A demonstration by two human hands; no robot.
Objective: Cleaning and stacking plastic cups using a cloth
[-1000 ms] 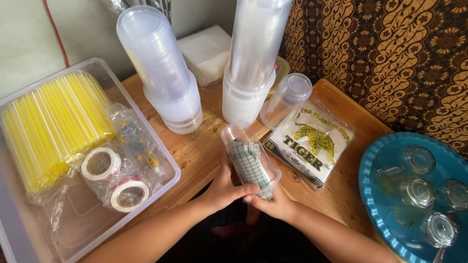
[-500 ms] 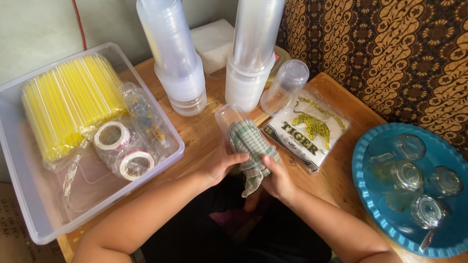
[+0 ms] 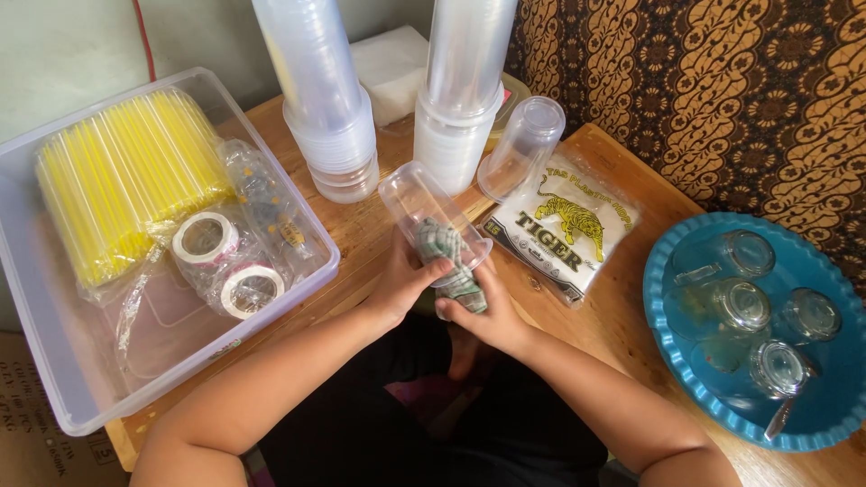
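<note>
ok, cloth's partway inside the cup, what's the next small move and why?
Probably twist the cloth round inside the clear cup. The left hand grips the cup near its mouth, the right hand holds the cloth's tail, and the cloth fills only the mouth end, short of the base.

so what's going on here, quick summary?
A person at a wooden table holds a clear plastic cup in the left hand. The right hand pushes a checked cloth into its mouth. Two tall stacks of cups stand behind. A bin with yellow straws and tape rolls sits left; a blue tray of glasses sits right.
</note>
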